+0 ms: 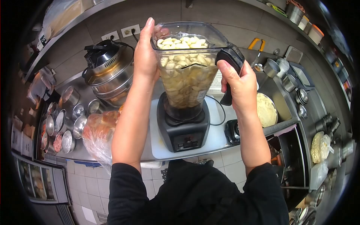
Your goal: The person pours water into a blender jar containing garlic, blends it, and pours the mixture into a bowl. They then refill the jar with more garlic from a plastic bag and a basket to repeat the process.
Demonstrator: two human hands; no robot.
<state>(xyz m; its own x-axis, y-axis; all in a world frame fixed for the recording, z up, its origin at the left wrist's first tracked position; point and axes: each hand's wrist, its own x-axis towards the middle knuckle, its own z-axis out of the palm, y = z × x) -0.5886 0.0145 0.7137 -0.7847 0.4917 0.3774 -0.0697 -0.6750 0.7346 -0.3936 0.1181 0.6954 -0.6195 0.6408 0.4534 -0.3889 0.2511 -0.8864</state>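
A clear blender jar (186,88) full of peeled garlic cloves (183,43) in liquid is in front of me, over its black motor base (183,131). My left hand (145,62) presses against the jar's left side near the rim, thumb up, its other fingers partly hidden behind the wall. Around the black handle (233,59) on the right side, my right hand (240,84) is closed. The jar's lower end meets the top of the base, and no lid covers it. Under the base lies a white cutting board (159,144).
A large steel pot with a black-handled lid (108,75) stands at the left. Nearer are a plastic bag of reddish food (99,131) and several metal bowls (79,126). To the right, a bowl of pale yellow mash (265,110) sits by the sink edge. A black cord (224,112) curves beside the base.
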